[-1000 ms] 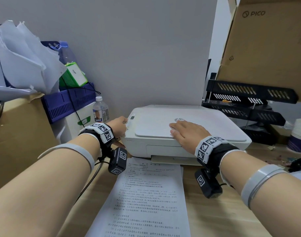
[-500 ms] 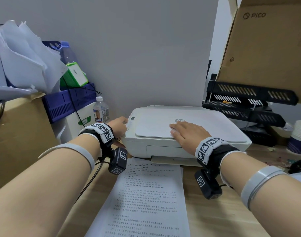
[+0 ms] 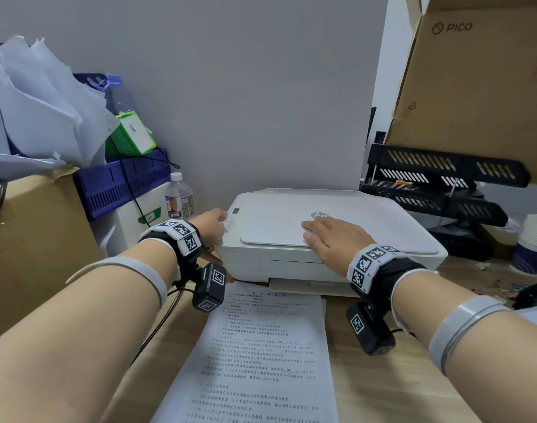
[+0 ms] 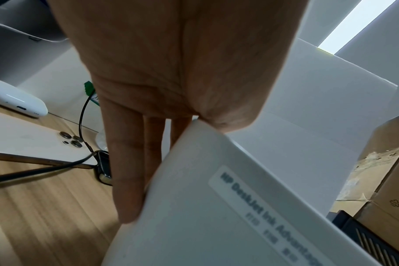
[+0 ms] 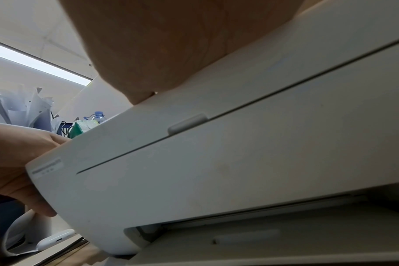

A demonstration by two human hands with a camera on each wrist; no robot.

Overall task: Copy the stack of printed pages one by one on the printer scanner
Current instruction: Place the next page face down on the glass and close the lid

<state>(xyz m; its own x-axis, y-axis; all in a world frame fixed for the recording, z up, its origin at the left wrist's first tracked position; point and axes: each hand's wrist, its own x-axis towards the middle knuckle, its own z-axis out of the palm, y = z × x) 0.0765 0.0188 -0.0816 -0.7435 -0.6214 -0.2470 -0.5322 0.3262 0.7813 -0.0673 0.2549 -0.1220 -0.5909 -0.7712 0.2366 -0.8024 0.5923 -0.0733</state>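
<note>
Nothing much has shifted over the last second: both hands sit where they were and the printer (image 3: pixel 328 236) has not budged. Its scanner lid (image 3: pixel 322 221) lies closed. On that lid the right hand (image 3: pixel 334 239) lies flat, fingers straight and relaxed, gripping nothing. At the printer's left front corner the left hand (image 3: pixel 210 224) has its fingers extended down along the side wall, seen from the left wrist view (image 4: pixel 130 180), while the thumb seems to rest on the control panel (image 3: pixel 230 219) on top; whether it presses a button I cannot tell, since the hand covers the keys. In front of the printer, on the wooden desk (image 3: pixel 398 386), lies the stack of printed pages (image 3: pixel 261 355), text up, its far edge just beside the output tray (image 3: pixel 306 285), which shows no sheet.

My reading is that one page is probably under the lid and a copy is being started or awaited. Next would come lifting the lid by its front edge, swapping in the top sheet from the stack face down, square to the glass corner, and closing it gently.
</note>
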